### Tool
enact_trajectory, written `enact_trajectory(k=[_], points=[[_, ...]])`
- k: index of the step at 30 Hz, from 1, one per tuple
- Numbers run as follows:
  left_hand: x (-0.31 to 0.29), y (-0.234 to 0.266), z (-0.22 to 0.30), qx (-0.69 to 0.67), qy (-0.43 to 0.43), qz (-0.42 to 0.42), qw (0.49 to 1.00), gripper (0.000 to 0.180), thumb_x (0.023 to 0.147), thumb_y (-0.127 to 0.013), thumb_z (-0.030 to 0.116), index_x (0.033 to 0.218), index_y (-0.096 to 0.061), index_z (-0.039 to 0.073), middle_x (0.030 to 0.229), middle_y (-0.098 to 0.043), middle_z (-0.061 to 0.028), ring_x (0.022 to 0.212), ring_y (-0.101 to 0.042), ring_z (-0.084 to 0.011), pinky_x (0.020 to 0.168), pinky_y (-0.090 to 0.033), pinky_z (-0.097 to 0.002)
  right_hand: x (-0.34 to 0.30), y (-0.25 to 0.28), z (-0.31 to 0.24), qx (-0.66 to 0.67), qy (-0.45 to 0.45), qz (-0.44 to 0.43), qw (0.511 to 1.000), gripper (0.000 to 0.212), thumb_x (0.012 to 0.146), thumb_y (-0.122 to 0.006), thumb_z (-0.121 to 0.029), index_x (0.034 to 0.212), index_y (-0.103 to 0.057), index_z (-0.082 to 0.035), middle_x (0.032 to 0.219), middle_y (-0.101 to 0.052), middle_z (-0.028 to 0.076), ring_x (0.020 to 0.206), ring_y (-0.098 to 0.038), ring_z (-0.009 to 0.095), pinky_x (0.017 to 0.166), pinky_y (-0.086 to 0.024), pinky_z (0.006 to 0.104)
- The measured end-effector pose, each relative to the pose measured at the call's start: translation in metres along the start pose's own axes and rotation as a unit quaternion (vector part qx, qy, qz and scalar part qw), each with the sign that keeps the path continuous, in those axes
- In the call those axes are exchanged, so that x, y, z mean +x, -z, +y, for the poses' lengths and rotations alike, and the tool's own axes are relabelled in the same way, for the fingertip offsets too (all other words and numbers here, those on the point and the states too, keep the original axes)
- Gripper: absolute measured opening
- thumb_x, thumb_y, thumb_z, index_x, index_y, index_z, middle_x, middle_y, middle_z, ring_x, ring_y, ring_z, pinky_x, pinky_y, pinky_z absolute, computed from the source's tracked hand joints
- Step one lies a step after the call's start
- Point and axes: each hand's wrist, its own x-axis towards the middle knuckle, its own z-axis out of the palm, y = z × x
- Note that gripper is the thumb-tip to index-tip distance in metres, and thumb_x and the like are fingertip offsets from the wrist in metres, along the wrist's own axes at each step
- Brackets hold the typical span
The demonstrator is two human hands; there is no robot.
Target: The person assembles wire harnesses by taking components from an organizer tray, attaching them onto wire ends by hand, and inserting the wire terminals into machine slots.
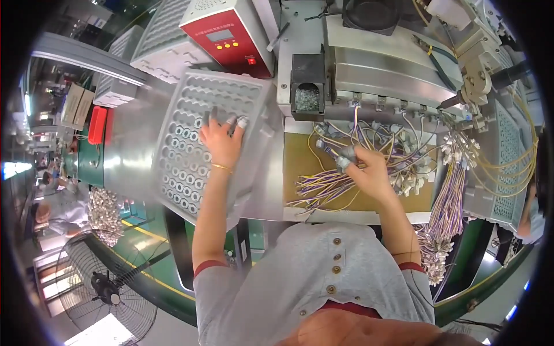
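My left hand (223, 144) reaches over a grey moulded tray (262, 106), its fingers spread and grey covers on several fingertips. Rows of round ring-shaped parts (187, 179) sit in the tray's pockets below and left of that hand. Over on the right, my right hand (372, 173) is closed in a pinch, with covered thumb and finger meeting. Small pale and dark connector pieces (328, 150) show just beyond those fingertips; what exactly is pinched is hidden. Beneath and around it lies a pile of purple, yellow and white wires (329, 183) with white connectors, on a brown board (297, 158).
A red and white control box (225, 40) stands behind the tray. At the back, a metal fixture (392, 72) holds connectors along its front, with pliers (437, 62) on top. A black bin (307, 86) is beside it. Wire bundles (453, 202) hang at the right edge.
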Motion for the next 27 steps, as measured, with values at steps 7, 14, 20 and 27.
enact_trajectory(k=[7,14,20,27], points=[[0.006,0.033,0.036,-0.261,0.013,0.038,0.964,0.031,0.069,-0.065,0.012,0.097,-0.059,0.0,0.085,-0.061,-0.0107,0.08,-0.058,-0.0223,0.072,-0.046,-0.0345,0.0,0.004,-0.005,-0.014,0.018,0.03,0.999,0.01,0.07,-0.059,-0.006,0.072,-0.053,0.001,0.057,-0.048,0.003,0.053,-0.042,0.006,0.047,-0.036,0.0236],[-0.054,0.052,0.136,-0.736,0.229,-0.26,0.582,0.031,0.079,-0.055,0.005,0.108,-0.05,-0.004,0.095,-0.058,-0.0082,0.082,-0.057,-0.0148,0.066,-0.049,-0.0259,0.002,-0.004,0.001,0.009,0.022,0.028,0.999,0.008,0.07,-0.059,-0.003,0.074,-0.055,0.001,0.057,-0.046,0.0,0.052,-0.038,0.004,0.045,-0.034,0.0216],[-0.062,0.047,0.159,-0.783,0.161,-0.273,0.535,0.035,0.077,-0.054,-0.002,0.111,-0.047,-0.004,0.097,-0.057,-0.0096,0.082,-0.056,-0.0138,0.065,-0.049,-0.0243,-0.003,0.01,-0.012,0.007,0.034,0.037,0.999,0.008,0.066,-0.059,-0.004,0.07,-0.053,0.0,0.056,-0.046,0.0,0.052,-0.039,0.004,0.045,-0.035,0.0211],[-0.062,0.053,0.163,-0.772,0.137,-0.292,0.548,0.037,0.076,-0.057,-0.003,0.112,-0.046,-0.006,0.098,-0.057,-0.0092,0.079,-0.055,-0.0122,0.063,-0.049,-0.0229,-0.003,0.011,-0.012,0.031,0.057,0.039,0.997,0.011,0.064,-0.061,-0.004,0.064,-0.051,0.0,0.053,-0.048,0.003,0.047,-0.042,0.008,0.043,-0.035,0.0236]])
